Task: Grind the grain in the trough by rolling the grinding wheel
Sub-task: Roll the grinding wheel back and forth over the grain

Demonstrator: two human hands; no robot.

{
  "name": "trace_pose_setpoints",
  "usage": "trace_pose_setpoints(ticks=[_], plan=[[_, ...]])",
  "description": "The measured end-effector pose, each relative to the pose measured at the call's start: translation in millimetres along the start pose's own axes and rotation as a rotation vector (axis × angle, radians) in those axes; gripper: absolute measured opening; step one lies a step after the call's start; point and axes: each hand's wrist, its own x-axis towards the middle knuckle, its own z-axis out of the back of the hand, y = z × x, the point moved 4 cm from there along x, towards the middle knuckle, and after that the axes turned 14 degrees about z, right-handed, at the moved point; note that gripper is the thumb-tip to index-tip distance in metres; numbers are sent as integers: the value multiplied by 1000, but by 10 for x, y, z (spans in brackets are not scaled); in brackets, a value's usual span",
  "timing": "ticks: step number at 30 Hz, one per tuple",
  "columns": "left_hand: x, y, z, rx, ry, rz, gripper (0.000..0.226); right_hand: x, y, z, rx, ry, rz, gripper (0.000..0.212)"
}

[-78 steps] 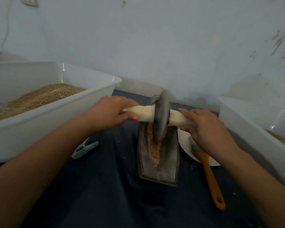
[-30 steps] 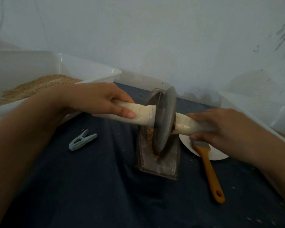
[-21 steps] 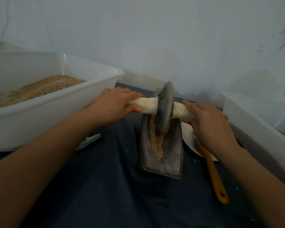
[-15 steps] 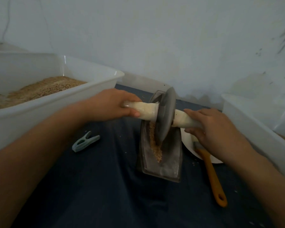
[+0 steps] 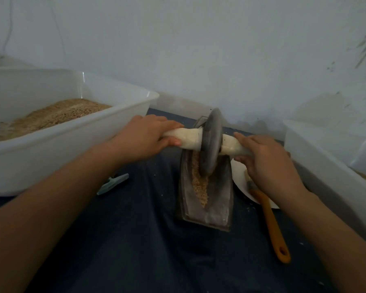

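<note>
- Head view, at the centre: the grinding wheel [image 5: 210, 144] is stood on edge in the trough [image 5: 205, 193], with its lower rim sunk in the groove, presumably so that its weight bears on the grain.
- A pale axle handle [image 5: 188, 138] is passed through the wheel's hub and sticks out towards 9 and 3 o'clock; a grip on each side is thereby allowed, and the wheel is likely kept from tipping.
- The left hand [image 5: 144, 137] is wrapped round the 9 o'clock end of the handle, fingers curled over the top and thumb underneath.
- The right hand [image 5: 266, 161] is closed over the 3 o'clock end, which is largely hidden by it; the fingers are seen folded round the shaft.
- The grain [image 5: 200, 183] is gathered along the bottom of the groove, from under the wheel towards 6 o'clock, where it can be caught by the rolling rim.
- The trough is laid lengthwise from 12 to 6 o'clock on the dark cloth [image 5: 135, 240], a line that suits a push-and-pull roll.
- A white tub [image 5: 72, 149] holding more grain is set at 9 o'clock of the trough; a second tub [image 5: 325, 163] is set at 3 o'clock.
- A brush with an orange handle [image 5: 272, 223] is rested partly on a white plate [image 5: 244, 190] just beside the trough, at 4 o'clock.
- A pale green clothes peg [image 5: 112, 183] is lain at 8 o'clock, partly hidden by the left forearm.
</note>
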Motion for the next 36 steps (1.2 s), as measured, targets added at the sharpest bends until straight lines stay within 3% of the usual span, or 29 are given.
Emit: trace_pose_setpoints(ticks=[3,7,10,14,19,21,23,30,33,36], plan=[[1,-14,52,-49,1,-21,47,-34,-20,14,2,38,36,54],[-123,-1,243,-237,349,-43,50,-112,29,270,34,158,139,53],[-216,14,373,-282,479,-71,54,-170,62,466,131,228,184,52],[-160,21,319,-264,428,-51,57,-173,71,408,114,186,125,52],[-5,10,30,-69,65,18,47,-10,9,43,3,25,24,54],[12,5,-4,-39,-7,15,48,19,-16,5,-11,16,13,54],[13,14,31,-97,31,14,48,0,-20,30,-23,31,46,55],[-213,-23,364,-242,444,-76,60,-171,61,449,132,225,169,50],[-206,4,361,-273,472,-63,57,-175,79,472,162,202,150,51],[-80,29,188,-229,367,2,53,-89,68,266,51,125,98,52]])
